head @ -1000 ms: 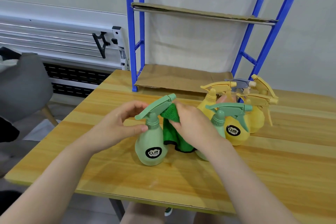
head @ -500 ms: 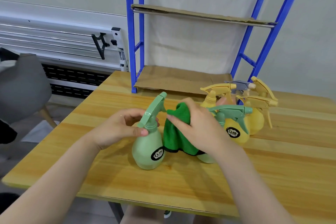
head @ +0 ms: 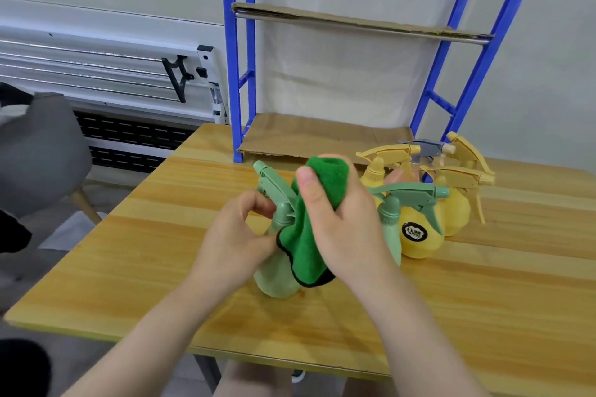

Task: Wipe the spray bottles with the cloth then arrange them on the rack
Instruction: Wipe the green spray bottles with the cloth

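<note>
Both hands meet at one green bottle (head: 276, 274) upright on the surface (head: 129, 261): left hand (head: 235, 242) pinches its neck, right hand (head: 342, 222) grips the cloth (head: 303, 242) against its right side, rack (head: 238, 74) beyond

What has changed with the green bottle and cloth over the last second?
The green bottle has turned, so its nozzle now points away and its label is hidden. The right hand has lifted the cloth up over the trigger head. The left hand keeps holding the neck. The other bottles stayed put.
</note>
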`<state>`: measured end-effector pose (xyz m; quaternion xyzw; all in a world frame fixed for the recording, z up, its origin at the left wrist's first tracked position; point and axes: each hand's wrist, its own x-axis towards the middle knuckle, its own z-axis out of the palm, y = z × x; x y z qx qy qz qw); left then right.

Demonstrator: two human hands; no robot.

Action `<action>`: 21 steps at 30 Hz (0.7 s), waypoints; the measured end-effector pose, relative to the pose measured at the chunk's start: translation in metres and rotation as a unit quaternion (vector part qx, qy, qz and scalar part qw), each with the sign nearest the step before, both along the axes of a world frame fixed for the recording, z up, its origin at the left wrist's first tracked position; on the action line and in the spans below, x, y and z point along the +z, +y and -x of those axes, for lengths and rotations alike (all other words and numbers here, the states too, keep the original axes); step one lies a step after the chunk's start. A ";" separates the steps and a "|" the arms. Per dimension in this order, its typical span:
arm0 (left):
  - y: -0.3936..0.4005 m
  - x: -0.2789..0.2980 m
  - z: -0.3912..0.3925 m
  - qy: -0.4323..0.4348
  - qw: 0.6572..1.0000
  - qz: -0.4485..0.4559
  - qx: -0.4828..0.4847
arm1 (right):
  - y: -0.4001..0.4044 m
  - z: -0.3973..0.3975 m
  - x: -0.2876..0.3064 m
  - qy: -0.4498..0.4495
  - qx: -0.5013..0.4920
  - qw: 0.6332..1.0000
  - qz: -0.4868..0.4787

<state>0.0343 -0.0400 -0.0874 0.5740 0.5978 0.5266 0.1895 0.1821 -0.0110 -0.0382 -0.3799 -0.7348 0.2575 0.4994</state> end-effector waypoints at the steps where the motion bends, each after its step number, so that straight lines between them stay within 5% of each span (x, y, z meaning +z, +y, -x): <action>1: -0.002 -0.002 -0.003 0.006 1.000 -0.002 0.020 | 0.000 -0.004 0.002 0.017 -0.004 1.000 -0.011; 5: -0.005 -0.001 -0.011 0.049 0.998 -0.013 0.043 | 0.000 -0.012 0.005 0.045 0.005 0.999 -0.027; 10: -0.010 0.019 0.011 0.150 0.986 0.047 -0.050 | 0.005 -0.004 -0.003 -0.013 0.007 1.000 -0.012; 16: -0.006 0.025 0.042 0.101 0.995 0.007 0.025 | 0.002 -0.015 0.003 0.019 0.000 1.000 -0.016; 21: 0.010 0.028 0.030 0.049 0.997 -0.020 -0.052 | -0.007 -0.003 0.009 -0.046 -0.005 0.999 -0.025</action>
